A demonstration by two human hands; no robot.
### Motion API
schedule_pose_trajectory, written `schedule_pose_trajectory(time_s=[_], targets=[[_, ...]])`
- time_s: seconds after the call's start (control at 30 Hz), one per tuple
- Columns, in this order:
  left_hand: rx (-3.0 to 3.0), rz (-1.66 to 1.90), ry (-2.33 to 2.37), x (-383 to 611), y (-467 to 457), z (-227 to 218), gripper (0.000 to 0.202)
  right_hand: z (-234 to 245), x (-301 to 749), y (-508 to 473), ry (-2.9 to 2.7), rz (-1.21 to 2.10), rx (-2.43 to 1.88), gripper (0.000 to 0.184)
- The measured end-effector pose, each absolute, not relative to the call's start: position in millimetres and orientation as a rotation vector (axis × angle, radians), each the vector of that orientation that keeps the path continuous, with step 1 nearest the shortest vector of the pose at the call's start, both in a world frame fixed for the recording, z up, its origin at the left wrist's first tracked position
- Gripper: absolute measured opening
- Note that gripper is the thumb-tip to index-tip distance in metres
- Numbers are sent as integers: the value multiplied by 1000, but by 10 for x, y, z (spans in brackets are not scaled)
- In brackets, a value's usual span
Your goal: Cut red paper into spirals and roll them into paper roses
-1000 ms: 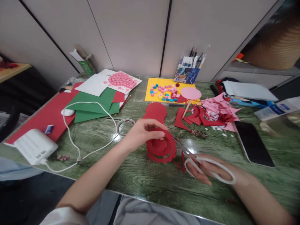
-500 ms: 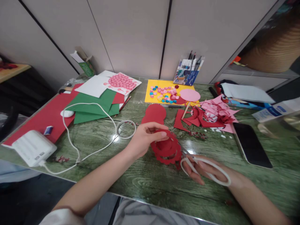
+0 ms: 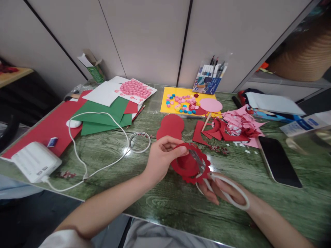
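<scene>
Pinched a wavy red paper (image 3: pixel 186 161) with the left hand (image 3: pixel 164 155), over the bench (image 3: pixel 155 203). Gripped white-handled scissors (image 3: pixel 200 165) with the right hand (image 3: pixel 226 188), with the blades (image 3: pixel 197 159) across the paper's bumpy edge (shiny ones). Saw 1 plain red shape (image 3: pixel 171 126) just behind, on the bench, near a roll of tape (image 3: pixel 140 151).

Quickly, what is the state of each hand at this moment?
Left hand: closed, pinching the red scalloped paper.
Right hand: closed on the handles of the white-handled scissors.
</scene>
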State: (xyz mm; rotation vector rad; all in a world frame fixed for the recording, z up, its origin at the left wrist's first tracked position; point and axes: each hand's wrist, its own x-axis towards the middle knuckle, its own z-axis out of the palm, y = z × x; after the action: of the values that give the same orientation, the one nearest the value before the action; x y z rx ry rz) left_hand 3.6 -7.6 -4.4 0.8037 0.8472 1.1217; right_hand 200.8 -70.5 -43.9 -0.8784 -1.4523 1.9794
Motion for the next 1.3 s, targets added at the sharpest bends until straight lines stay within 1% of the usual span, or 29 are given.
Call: schedule_pose_trajectory(time_s=[0.1, 0.37, 1.0, 1.2, 1.3], targets=[[770, 1132, 844, 34, -71, -31, 20, -392, 2005, -703, -1440, 1991, -821, 39], [833, 1133, 866, 19, -54, -52, 19, -222, 1950, -721, -1468, 1871, -1007, 32], [876, 1152, 872, -10, -48, -59, 17, -234, 1919, -756, -1485, 1806, -1139, 35], [787, 1158, 805, 38, -69, 0, 22, -155, 1911, -739, -1590, 1666, -1256, 36], [756, 1187, 810, 52, -80, 18, 19, -135, 1910, -730, -1610, 1621, -1296, 37]])
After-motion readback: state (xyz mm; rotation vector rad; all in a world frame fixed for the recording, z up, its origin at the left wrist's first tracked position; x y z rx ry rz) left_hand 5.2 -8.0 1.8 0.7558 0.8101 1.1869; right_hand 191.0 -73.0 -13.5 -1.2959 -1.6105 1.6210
